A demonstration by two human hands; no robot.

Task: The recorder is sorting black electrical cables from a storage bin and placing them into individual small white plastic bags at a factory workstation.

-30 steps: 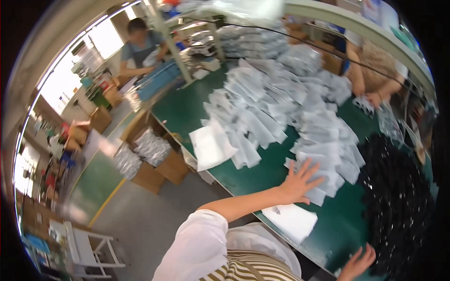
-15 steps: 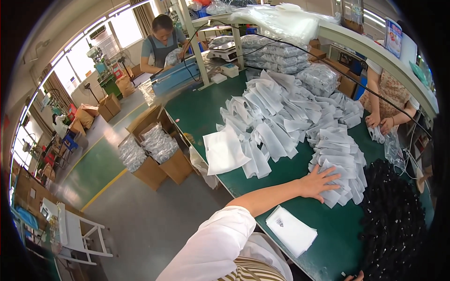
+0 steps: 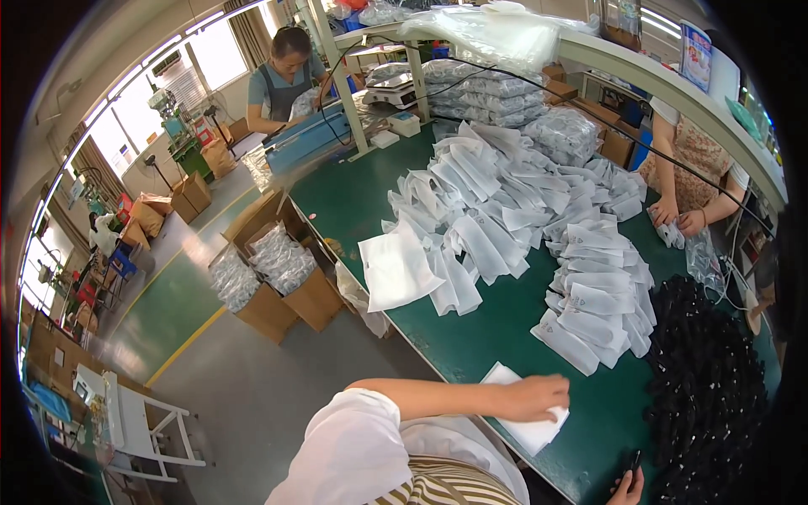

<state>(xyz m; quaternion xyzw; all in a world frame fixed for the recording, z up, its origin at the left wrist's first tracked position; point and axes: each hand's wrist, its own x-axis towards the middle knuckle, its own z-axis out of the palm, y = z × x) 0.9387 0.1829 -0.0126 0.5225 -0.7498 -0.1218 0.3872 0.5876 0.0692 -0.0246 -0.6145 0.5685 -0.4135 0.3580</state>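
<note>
On the green table's near edge, my left hand (image 3: 539, 398) rests over a small stack of flat white pouches (image 3: 530, 436). Its fingers are curled and pinch at the top pouch, partly hiding the stack. Low in the picture, my right hand (image 3: 627, 490) grips a small slim black piece (image 3: 634, 461) between thumb and fingers; its exact kind is too small to tell. Beside it lies a large heap of black pieces (image 3: 707, 387) with small shiny ends. Beyond my left hand, a row of filled white pouches (image 3: 598, 295) overlaps on the tabletop.
More white pouches (image 3: 497, 194) are heaped farther back, behind a flat white pouch stack (image 3: 396, 268). Clear bagged bundles (image 3: 480, 97) stand under the shelf (image 3: 673, 63). A co-worker's hands (image 3: 680, 220) work at the right. Cardboard boxes (image 3: 311, 299) stand left of the table.
My left hand has drawn back from the row of filled pouches to the near white stack, its fingers closing. My right hand has come farther into view with a black piece.
</note>
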